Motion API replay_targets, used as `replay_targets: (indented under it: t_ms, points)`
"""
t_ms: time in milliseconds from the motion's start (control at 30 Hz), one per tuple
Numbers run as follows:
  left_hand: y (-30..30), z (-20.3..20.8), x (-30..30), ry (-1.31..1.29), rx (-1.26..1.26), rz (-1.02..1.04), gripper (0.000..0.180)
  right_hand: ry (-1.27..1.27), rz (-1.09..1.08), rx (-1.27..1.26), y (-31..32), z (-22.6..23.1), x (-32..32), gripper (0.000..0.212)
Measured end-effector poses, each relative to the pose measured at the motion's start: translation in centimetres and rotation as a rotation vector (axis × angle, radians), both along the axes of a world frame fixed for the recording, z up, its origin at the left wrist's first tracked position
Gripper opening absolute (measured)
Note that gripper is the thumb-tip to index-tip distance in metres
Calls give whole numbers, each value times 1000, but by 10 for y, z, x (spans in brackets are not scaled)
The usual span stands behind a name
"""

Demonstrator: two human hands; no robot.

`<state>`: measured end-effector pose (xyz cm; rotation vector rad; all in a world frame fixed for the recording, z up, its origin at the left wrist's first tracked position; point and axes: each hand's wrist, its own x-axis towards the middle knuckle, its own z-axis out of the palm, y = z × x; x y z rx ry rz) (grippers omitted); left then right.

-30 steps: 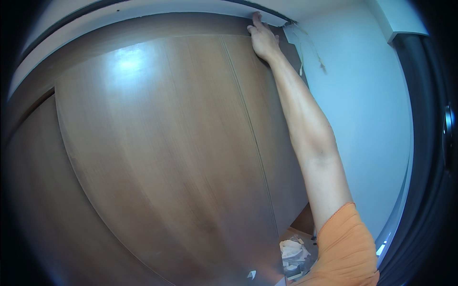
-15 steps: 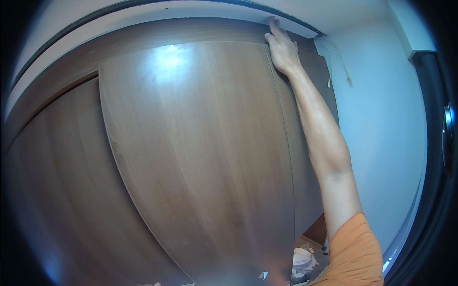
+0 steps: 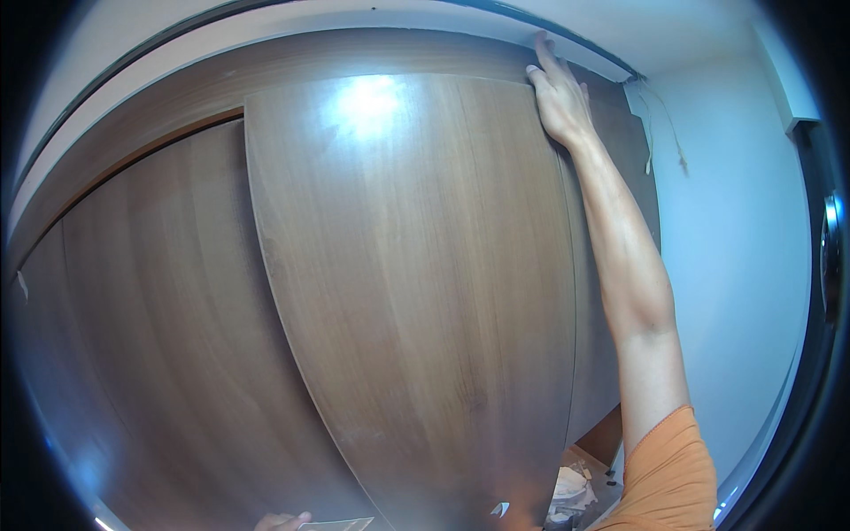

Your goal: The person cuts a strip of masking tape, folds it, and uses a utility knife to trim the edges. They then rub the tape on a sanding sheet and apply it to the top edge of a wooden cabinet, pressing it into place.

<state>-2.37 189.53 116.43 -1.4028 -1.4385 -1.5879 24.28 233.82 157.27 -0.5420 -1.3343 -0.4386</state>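
Note:
A tall wood-grain sliding door panel (image 3: 416, 265) fills the middle of the view. My right hand (image 3: 560, 97) is raised at its upper right corner. The fingers there stretch upward and apart, with the thumb beside the panel's top edge and the palm along its side. Nothing shows in that hand. Only a small part of my left hand (image 3: 279, 522) shows at the lower edge, left of the panel's foot. It lies beside a thin, pale-edged flat piece (image 3: 341, 524). Most of its fingers are cut off, so its grip is hidden.
Another wood-grain panel (image 3: 168, 310) stands set back on the left, beneath a dark track groove (image 3: 133, 168). A pale wall (image 3: 726, 265) with hanging cords (image 3: 677, 146) is at right. White crumpled stuff (image 3: 571, 491) lies low behind the door. A dark rail (image 3: 531, 19) crosses the ceiling.
My view has turned left, so the panel and right arm appear farther right. More of my left hand shows at the lower edge. The right hand stays at the panel's corner.

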Motion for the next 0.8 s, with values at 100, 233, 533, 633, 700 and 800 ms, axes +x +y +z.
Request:
replay_targets:
  t_ms: [100,233,533,633,700,800]
  points:
    - [-4,-2,-1,5,13,11,21,-17,16,12,-5,1,-2,68]
    - [-14,-9,-5,-50,-125,134,24,-24,26,-13,-9,2,-4,69]
    - [-55,-47,-63,0,-331,164,27,172,39,-221,34,4,43,74]
    - [-66,-54,-79,59,-309,197,25,232,35,-335,62,17,68,75]
    - [-72,-58,-81,-44,-300,217,24,270,36,-401,78,23,81,76]
    - [-74,-61,-79,-305,-318,242,23,264,52,-396,94,29,96,76]
